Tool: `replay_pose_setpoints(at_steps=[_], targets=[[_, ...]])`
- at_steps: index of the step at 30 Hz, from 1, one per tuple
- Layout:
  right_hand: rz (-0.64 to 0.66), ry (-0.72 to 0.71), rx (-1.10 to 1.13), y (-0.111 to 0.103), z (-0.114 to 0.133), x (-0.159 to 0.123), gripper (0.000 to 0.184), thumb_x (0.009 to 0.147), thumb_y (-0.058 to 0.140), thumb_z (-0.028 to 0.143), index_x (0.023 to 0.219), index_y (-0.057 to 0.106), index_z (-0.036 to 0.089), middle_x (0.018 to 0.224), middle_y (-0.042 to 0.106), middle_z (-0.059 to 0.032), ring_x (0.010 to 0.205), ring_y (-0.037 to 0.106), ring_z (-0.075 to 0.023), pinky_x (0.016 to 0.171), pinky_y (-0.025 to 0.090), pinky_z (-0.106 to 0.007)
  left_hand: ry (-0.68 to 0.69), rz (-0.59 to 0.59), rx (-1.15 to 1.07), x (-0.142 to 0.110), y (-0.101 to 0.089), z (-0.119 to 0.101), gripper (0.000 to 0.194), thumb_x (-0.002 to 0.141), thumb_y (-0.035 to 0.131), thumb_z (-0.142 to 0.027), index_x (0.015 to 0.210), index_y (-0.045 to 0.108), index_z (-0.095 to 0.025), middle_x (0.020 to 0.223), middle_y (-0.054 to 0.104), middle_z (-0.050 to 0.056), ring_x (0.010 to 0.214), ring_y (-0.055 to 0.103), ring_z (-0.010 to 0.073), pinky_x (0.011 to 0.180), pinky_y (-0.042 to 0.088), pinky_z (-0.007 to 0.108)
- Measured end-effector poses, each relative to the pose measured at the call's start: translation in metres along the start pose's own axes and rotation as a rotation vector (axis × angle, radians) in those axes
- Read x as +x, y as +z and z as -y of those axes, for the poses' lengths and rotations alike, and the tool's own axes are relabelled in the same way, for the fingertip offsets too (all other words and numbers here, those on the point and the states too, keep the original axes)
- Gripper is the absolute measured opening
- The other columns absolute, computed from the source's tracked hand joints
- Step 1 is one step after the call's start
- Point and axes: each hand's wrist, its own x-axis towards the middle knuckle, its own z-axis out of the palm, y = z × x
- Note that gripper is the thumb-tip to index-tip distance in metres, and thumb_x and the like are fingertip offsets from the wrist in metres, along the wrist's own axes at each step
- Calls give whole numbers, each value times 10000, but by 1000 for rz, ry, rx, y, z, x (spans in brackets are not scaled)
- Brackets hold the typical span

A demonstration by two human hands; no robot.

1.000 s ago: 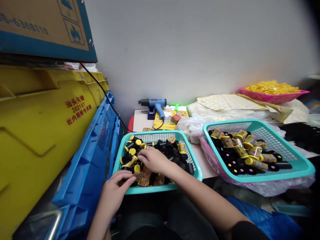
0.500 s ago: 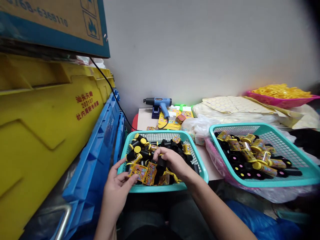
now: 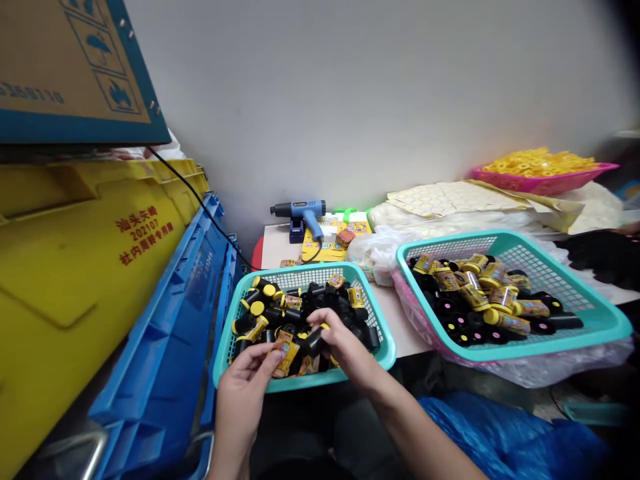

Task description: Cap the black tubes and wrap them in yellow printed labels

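My left hand [image 3: 246, 385] pinches a yellow printed label sleeve [image 3: 286, 358] between thumb and fingers, above the near edge of a turquoise basket [image 3: 388, 347]. In my right hand [image 3: 345, 348] is a small black bottle [image 3: 312, 343] with a yellow cap, tilted, its black end toward the sleeve. The two are close together; whether they touch I cannot tell. Below both hands, the basket holds black bottles, some yellow-capped [image 3: 257, 308], and a few with printed labels [image 3: 355, 297]. More loose sleeves lie near the front, partly hidden by my hands.
A second turquoise basket [image 3: 607, 327] on the right holds labelled and black bottles. Behind stand a blue heat gun [image 3: 305, 210], plastic bags [image 3: 383, 247] and a pink tray [image 3: 555, 183] of yellow parts. Yellow [image 3: 65, 267] and blue crates [image 3: 165, 347] wall off the left.
My right hand has picked a black bottle out of the basket and brought it near my left. My left hand has lifted a label sleeve from the front of the basket. The view has shifted slightly.
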Motion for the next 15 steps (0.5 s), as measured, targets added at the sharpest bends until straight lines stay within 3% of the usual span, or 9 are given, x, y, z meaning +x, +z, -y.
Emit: replay_pose_setpoints(at_steps=[2,5,10,15], targets=[[9,15,201,-13,3,-4,278,776,566,276,1050,516,263,922,538,6,788,535,-138,687,451,-241,4,3,28,1,-1,2,358,565,795,-452,754,751,-151,794,763,88,735,705,234,658,583,302],[70,1,280,-27,13,-7,347,724,699,289,1028,536,244,969,566,-7,822,573,-134,742,477,-256,13,89,38,2,-1,4,373,574,797,-473,795,781,-172,873,769,96,840,706,268,760,579,342],[205,49,119,-39,24,-7,364,691,772,332,982,625,169,816,616,-2,713,574,-105,672,460,-233,-39,167,15,2,3,7,480,584,775,-552,867,783,-164,960,756,135,970,680,314,889,533,410],[175,17,-110,-42,21,-8,371,685,775,302,1007,667,154,747,603,6,686,561,-114,650,444,-246,-79,255,84,2,6,0,486,614,758,-557,909,775,-172,1000,749,126,992,674,313,910,527,413]])
